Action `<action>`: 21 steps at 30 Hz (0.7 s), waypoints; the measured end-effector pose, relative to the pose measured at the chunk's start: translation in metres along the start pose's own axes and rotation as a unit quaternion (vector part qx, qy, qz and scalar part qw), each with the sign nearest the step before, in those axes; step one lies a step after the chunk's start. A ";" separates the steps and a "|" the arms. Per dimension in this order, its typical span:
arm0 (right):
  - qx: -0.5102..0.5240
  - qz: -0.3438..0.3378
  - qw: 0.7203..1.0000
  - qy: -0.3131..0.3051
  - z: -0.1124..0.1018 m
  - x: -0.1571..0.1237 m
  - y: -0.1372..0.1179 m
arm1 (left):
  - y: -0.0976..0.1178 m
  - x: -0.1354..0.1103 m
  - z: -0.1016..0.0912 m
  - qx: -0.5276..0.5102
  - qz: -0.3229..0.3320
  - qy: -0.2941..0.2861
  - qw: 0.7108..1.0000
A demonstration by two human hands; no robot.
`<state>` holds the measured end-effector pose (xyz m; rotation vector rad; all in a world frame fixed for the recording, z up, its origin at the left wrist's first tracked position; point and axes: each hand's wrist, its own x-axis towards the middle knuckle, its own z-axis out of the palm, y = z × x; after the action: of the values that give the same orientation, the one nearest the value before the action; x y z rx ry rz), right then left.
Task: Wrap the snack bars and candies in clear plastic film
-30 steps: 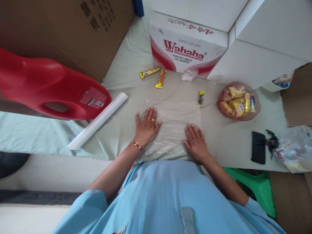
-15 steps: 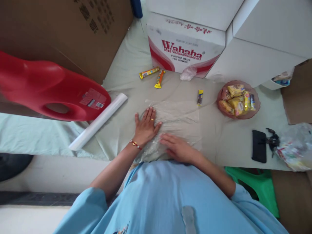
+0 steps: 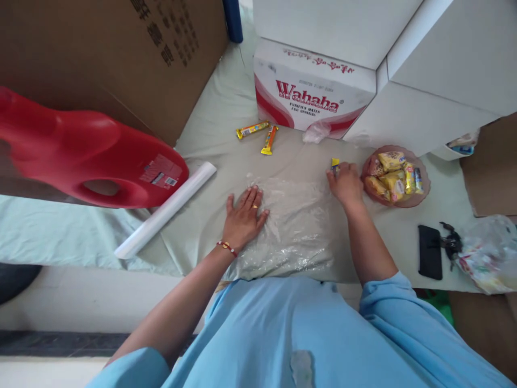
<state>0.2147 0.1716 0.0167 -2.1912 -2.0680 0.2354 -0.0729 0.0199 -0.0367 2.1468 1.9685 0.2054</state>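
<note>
My left hand (image 3: 244,216) lies flat with its fingers spread, on the left edge of a clear plastic sheet (image 3: 297,226) spread over the cloth. Off the sheet's upper right corner, my right hand (image 3: 348,184) has its thumb and fingers closed around a small wrapped snack bar (image 3: 335,162). Only the bar's yellow end shows; the hand hides the rest. Just right of that hand stands a pinkish clear bowl (image 3: 424,193) of wrapped snacks (image 3: 392,160). Two yellow-and-orange wrapped bars (image 3: 252,130) lie beyond the sheet.
At left, a large red jug (image 3: 100,156) lies beside a white roll (image 3: 167,210) and a cardboard box (image 3: 121,59). A Wahaba-style white-and-red carton (image 3: 307,102) stands at the back, crumpled plastic (image 3: 317,132) against it. A black phone (image 3: 429,252) and a plastic bag (image 3: 490,253) lie at right.
My right hand has left the plastic sheet, moved right and forward, and closed on the small snack bar. My left hand has stayed flat on the sheet. The view has shifted slightly.
</note>
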 end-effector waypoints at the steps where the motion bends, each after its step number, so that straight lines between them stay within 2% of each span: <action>1: -0.032 0.034 0.999 0.000 0.000 0.007 0.005 | 0.000 0.000 0.000 0.000 0.002 0.003 1.000; 4: -0.078 0.054 0.993 -0.071 0.003 0.018 0.014 | -0.002 0.000 0.002 -0.003 0.005 0.012 1.000; 6: -0.097 0.023 0.989 -0.106 0.002 0.023 0.014 | -0.002 -0.001 0.003 -0.007 0.004 0.014 1.000; 8: -0.107 -0.029 0.989 -0.101 -0.004 0.030 0.005 | -0.003 -0.001 0.003 -0.010 0.004 0.014 1.000; 11: -0.102 -0.142 0.983 -0.060 -0.015 0.048 -0.025 | -0.004 -0.002 0.004 -0.012 0.007 0.015 1.000; 14: -0.110 -0.253 0.960 -0.038 -0.015 0.074 -0.071 | -0.004 -0.001 0.004 -0.010 0.005 0.016 1.000; 18: -0.151 -0.378 0.913 -0.034 0.002 0.109 -0.126 | -0.004 -0.001 0.003 -0.010 0.003 0.017 1.000; 21: -0.158 -0.464 0.870 -0.047 0.018 0.126 -0.153 | -0.004 -0.002 0.003 -0.014 0.004 0.022 1.000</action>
<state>0.0679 0.3062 0.0243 -1.0403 -3.0863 -0.1101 -0.0759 0.0181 -0.0408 2.1495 1.9690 0.2823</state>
